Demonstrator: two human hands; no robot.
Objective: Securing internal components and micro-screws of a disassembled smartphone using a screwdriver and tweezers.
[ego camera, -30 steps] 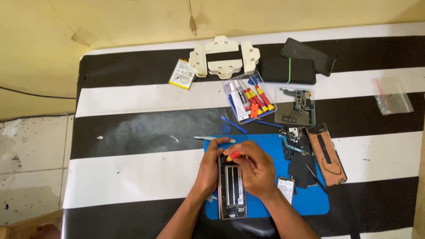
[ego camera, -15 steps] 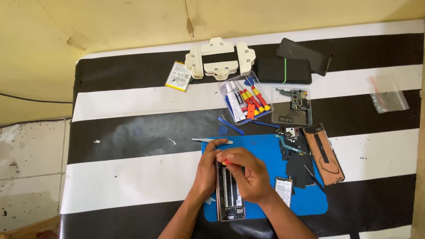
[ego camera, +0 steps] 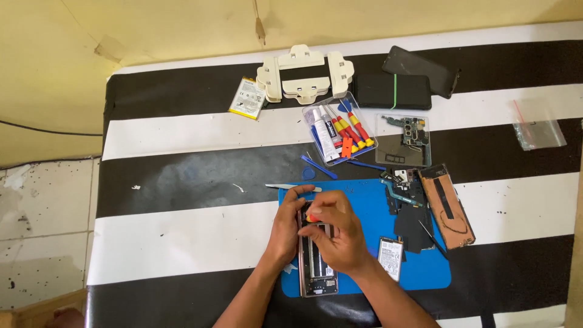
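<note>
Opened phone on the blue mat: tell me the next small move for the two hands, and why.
Probably keep the left hand bracing the opened phone while the right hand turns the red-handled screwdriver at the phone's top end. Its tip seems set there, though the fingers hide it.

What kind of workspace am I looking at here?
Most likely a phone repair bench: an opened phone lies on a blue work mat, with a clear tray of small screwdrivers and loose phone parts nearby.

Opened phone flat on blue mat
</note>
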